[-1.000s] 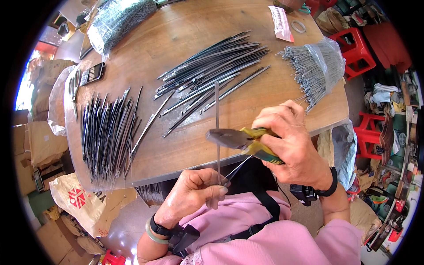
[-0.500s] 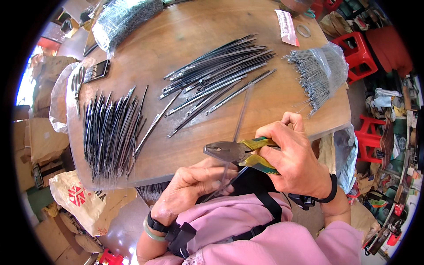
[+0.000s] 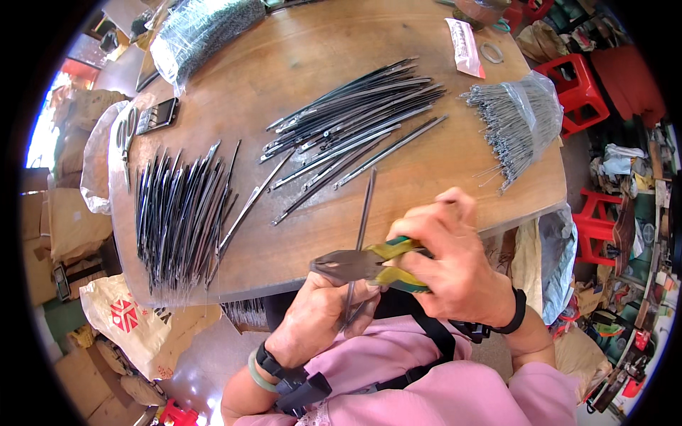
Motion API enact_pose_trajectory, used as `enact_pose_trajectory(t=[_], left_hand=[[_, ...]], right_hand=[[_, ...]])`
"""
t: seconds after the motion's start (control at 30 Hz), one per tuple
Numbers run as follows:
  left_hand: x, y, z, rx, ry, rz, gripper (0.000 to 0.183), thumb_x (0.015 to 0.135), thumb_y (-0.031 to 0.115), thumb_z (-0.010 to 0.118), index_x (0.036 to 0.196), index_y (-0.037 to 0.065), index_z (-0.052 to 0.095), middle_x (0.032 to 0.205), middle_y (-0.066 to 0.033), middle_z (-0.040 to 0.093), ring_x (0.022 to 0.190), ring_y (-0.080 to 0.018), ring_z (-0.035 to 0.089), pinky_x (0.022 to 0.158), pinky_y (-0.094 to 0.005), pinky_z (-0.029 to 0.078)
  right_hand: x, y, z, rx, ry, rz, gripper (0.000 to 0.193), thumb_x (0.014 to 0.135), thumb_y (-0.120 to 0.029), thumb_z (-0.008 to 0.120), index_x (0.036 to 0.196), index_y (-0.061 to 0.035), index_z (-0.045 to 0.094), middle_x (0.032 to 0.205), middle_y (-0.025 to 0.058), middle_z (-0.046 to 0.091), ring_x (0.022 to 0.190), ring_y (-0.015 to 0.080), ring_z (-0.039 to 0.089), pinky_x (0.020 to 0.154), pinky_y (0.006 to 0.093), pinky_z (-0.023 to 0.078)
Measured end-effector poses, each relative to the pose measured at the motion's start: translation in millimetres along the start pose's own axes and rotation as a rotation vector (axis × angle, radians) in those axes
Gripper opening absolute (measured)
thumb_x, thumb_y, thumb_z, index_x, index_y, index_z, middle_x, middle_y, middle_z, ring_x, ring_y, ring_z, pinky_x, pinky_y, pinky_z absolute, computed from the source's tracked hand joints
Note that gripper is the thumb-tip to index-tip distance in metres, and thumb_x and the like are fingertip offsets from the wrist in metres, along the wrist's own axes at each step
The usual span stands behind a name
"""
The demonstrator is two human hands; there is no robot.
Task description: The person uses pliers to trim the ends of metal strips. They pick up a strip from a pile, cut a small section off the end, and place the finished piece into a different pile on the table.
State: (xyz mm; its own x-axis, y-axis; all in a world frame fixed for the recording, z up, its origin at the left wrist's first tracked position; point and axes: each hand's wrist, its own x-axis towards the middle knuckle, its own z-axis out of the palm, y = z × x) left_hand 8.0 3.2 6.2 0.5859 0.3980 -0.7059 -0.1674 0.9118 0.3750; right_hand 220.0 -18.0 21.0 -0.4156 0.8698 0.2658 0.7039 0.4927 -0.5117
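Note:
My right hand (image 3: 455,273) grips combination pliers (image 3: 349,265) with yellow and green handles, their metal head pointing left. The pliers' head lies over the fingertips of my left hand (image 3: 310,312). A long, thin dark strip (image 3: 365,213) is pinched in that left hand and sticks up past the pliers toward the table. Whether the jaws touch the strip cannot be made out, since the pliers and fingers overlap there. Beyond my hands lies a loose pile of similar dark strips (image 3: 348,113). Another bundle of strips (image 3: 181,213) lies at the table's left.
A plastic-wrapped bundle of thin wires (image 3: 522,124) lies on the right of the wooden table (image 3: 284,241). Scissors (image 3: 126,138), a phone (image 3: 158,116) and a large bag of grey pieces (image 3: 202,39) are on the left. Red stools (image 3: 574,92) stand beyond the right edge.
The pliers and my right hand have moved left and slightly down, closer over my left hand. The strip in my left hand has shifted left and stands more upright.

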Motion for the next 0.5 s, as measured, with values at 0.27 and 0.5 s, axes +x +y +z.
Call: enact_pose_trajectory(t=[0.27,0.5], left_hand=[[-6,-21,-7,-0.051,0.009,0.322,0.012,0.099,0.008,0.059,0.103,-0.004,0.06,0.067,-0.0031,0.054,0.047,-0.0066,0.04,0.042,-0.0216,0.029],[-12,-23,1,0.279,0.126,0.535,0.009,0.099,0.005,0.06,0.104,-0.003,0.061,0.071,0.0009,0.058,0.055,-0.0017,0.044,0.047,-0.0188,0.034]], right_hand=[[-53,3,-2,0.377,-0.085,0.342,0.039,0.065,-0.011,0.084,0.099,0.0018,0.068,0.113,0.0131,0.06,0.094,0.0328,0.059,0.082,0.0403,0.049],[-47,0,1,0.414,-0.178,0.227,0.039,0.07,-0.016,0.082,0.102,0.0004,0.068,0.119,0.015,0.06,0.098,0.0336,0.063,0.082,0.0396,0.053]])
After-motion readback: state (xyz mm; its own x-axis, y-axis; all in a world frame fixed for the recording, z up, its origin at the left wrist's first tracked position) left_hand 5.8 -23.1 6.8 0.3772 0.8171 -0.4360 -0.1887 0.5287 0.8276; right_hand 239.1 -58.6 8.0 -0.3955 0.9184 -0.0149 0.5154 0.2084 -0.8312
